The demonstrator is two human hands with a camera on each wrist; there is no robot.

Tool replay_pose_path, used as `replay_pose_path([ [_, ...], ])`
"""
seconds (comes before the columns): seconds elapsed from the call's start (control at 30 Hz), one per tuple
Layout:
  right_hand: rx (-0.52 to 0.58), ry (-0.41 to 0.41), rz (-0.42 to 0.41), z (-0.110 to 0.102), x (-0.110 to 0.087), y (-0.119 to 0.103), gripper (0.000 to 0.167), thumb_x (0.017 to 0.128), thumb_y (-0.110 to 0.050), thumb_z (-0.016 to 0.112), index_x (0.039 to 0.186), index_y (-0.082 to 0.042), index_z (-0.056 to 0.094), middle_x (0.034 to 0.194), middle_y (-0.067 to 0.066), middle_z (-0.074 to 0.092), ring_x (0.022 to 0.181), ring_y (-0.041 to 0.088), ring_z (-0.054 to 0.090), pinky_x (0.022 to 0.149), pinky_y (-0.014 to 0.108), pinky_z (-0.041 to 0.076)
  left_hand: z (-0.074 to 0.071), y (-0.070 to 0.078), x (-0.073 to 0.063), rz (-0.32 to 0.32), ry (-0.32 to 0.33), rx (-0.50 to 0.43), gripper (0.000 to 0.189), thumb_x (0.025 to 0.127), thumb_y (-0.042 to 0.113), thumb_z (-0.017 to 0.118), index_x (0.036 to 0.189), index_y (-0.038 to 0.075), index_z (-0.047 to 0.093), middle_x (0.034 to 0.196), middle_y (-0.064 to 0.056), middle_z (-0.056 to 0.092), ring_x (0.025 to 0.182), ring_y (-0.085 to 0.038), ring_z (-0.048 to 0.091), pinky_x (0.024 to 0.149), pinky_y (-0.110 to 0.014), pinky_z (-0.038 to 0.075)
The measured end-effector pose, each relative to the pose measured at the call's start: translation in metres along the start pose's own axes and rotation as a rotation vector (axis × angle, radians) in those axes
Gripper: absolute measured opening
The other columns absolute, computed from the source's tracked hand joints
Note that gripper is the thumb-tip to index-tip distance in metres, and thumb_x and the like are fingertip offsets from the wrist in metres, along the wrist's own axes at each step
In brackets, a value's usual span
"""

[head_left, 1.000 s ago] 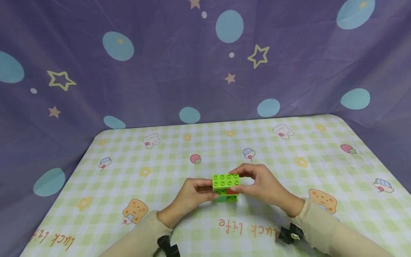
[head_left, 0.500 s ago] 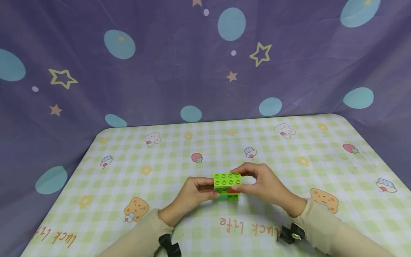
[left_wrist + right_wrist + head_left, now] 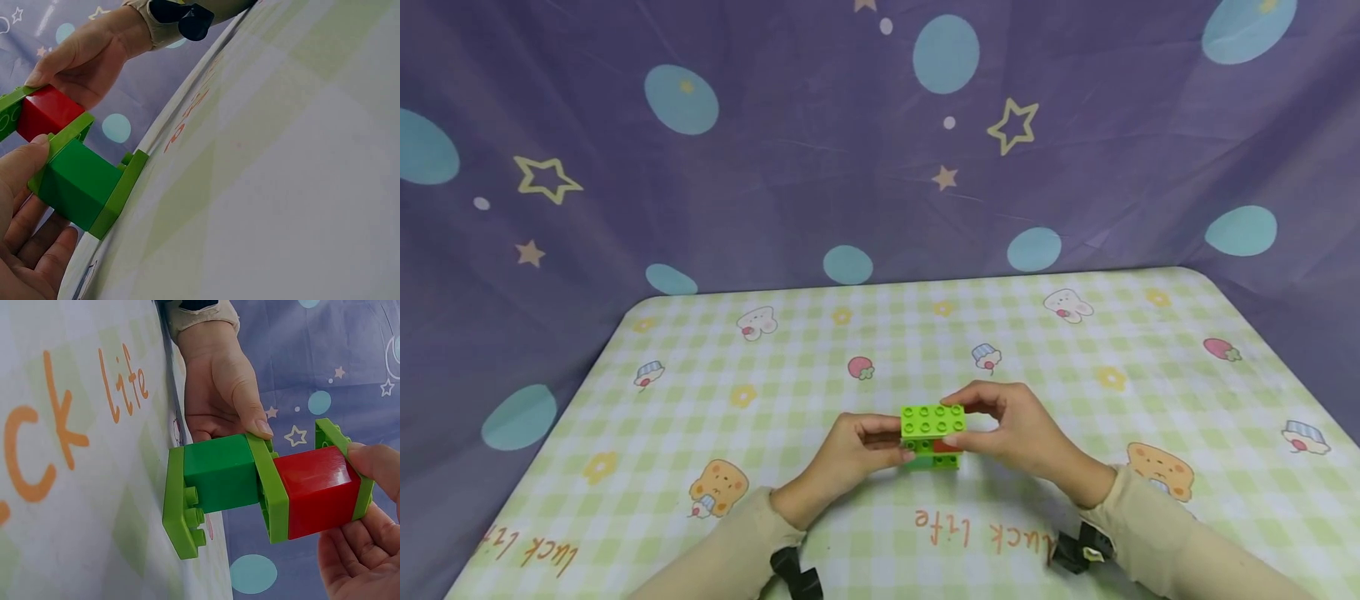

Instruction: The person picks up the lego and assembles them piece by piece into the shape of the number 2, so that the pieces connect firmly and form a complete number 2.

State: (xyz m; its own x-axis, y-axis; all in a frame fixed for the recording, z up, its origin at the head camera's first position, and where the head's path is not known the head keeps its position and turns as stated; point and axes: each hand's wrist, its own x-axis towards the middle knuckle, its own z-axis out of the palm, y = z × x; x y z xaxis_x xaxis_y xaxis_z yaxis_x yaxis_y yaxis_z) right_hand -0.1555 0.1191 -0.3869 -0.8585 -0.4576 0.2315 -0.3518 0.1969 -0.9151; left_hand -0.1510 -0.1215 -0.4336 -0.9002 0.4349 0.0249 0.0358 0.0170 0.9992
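A stack of toy building bricks stands upright between my hands at the front middle of the table. From the bottom it runs: light green plate [image 3: 177, 512], dark green brick [image 3: 220, 478], second light green plate [image 3: 270, 494], red brick [image 3: 317, 487], and a light green top plate [image 3: 932, 422] with its studs facing up. My left hand [image 3: 850, 452] pinches the middle plate from the left, thumb in front. From the right, my right hand [image 3: 1018, 427] grips the top plate between thumb and fingers. In the left wrist view the left fingers reach behind the dark green brick.
A checked tablecloth [image 3: 805, 350] with printed cartoons and lettering covers the table. Behind it hangs a purple curtain [image 3: 790, 175] with stars and blue ovals. Black straps with cameras [image 3: 1082, 547] sit at both wrists.
The head view has shifted slightly. Both hands keep the same hold, and the stack looks unchanged.
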Motion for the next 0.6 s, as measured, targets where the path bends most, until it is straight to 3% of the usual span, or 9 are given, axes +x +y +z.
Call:
replay_pose_path([
  [0.2,-0.014,0.001,0.016,-0.0002,-0.0006,-0.0027,0.03,0.075,-0.011,0.08,0.103,-0.011,0.07,0.103,-0.002,0.069,0.095,0.014,0.063,0.091,0.028,0.05,0.0002,0.0008,-0.0006,-0.003,-0.002,0.004,0.037,0.077,-0.002,0.073,0.111,-0.013,0.062,0.106,-0.026,0.065,0.096,-0.033,0.066,0.078,-0.03,0.056],
  [0.6,-0.031,-0.004,-0.014,0.0004,-0.0033,-0.0003,0.03,0.08,-0.013,0.076,0.108,-0.009,0.068,0.107,0.001,0.068,0.098,0.013,0.062,0.091,0.03,0.049,-0.0018,0.0,-0.0011,0.0,-0.007,0.04,0.038,0.078,0.003,0.075,0.113,-0.008,0.064,0.109,-0.021,0.066,0.096,-0.023,0.067,0.08,-0.029,0.055],
])
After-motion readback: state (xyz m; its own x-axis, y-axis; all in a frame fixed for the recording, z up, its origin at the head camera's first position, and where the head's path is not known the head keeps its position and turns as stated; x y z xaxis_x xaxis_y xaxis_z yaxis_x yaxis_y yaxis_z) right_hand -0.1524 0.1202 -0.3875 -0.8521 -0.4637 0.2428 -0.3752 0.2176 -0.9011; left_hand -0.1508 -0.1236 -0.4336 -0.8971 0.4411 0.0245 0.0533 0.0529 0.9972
